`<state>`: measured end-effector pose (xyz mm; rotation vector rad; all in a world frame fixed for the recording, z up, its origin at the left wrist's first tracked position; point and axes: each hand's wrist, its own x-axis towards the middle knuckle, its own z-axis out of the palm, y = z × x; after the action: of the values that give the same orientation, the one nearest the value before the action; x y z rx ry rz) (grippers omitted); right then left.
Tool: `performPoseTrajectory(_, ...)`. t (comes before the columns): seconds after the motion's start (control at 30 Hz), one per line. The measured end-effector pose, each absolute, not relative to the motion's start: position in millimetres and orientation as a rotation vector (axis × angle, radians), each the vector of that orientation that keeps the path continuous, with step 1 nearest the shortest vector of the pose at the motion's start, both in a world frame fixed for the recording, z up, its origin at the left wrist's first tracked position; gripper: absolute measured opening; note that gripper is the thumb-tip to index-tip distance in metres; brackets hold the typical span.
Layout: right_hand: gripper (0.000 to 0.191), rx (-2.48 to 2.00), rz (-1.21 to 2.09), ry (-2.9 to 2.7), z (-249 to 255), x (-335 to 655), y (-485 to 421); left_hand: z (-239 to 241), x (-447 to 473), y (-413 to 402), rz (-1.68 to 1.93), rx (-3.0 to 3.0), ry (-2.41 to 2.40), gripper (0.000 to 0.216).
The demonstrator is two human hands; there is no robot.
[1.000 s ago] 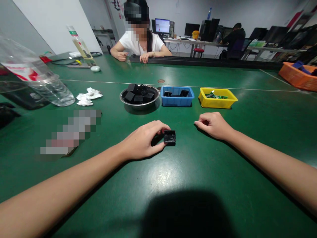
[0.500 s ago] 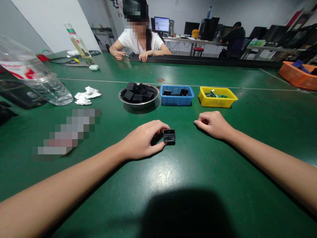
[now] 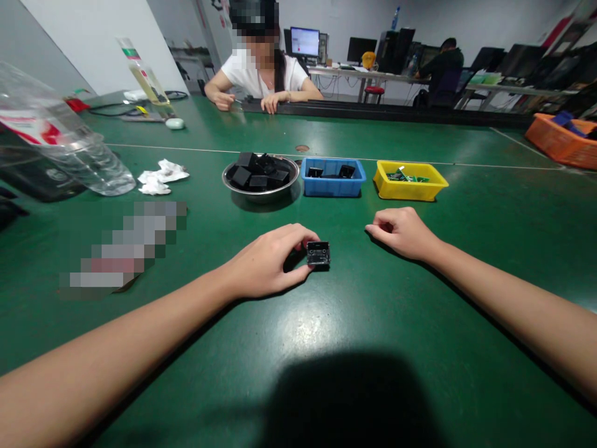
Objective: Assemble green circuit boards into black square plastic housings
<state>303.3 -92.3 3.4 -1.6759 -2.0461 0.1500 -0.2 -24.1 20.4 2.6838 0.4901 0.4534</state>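
Thumb and fingers of my left hand (image 3: 268, 260) pinch the left side of a small black plastic housing (image 3: 318, 256) at the middle of the table. Its open hollow side, with two small round features, faces me. My right hand (image 3: 402, 231) rests on the table to the right, loosely curled, with nothing showing in its fingers. Just beyond it stands a yellow bin (image 3: 409, 190) with green circuit boards. A blue bin (image 3: 332, 186) with black pieces is beside that, and a metal bowl (image 3: 262, 196) of black plastic boxes is further left.
The green table (image 3: 298, 323) spreads all around. At left are a large clear bottle (image 3: 81, 155), crumpled tissue (image 3: 163, 177) and a blurred-out flat item (image 3: 125, 249). An orange basket (image 3: 562, 144) stands far right. Across the table sits a person (image 3: 265, 78), behind a long black bar (image 3: 373, 111).
The view has tilted very slightly, so things appear a little higher. Both hands and the black housing keep their places on the table.
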Motion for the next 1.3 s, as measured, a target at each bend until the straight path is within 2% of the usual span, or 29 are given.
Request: performPoseTrajectory(1.3, 0.036, -1.698, 0.162, -2.037, 5.3, 302.5, -92.7, 20.2, 0.4, -23.1, 0.445, 2.69, 0.48, 0.031)
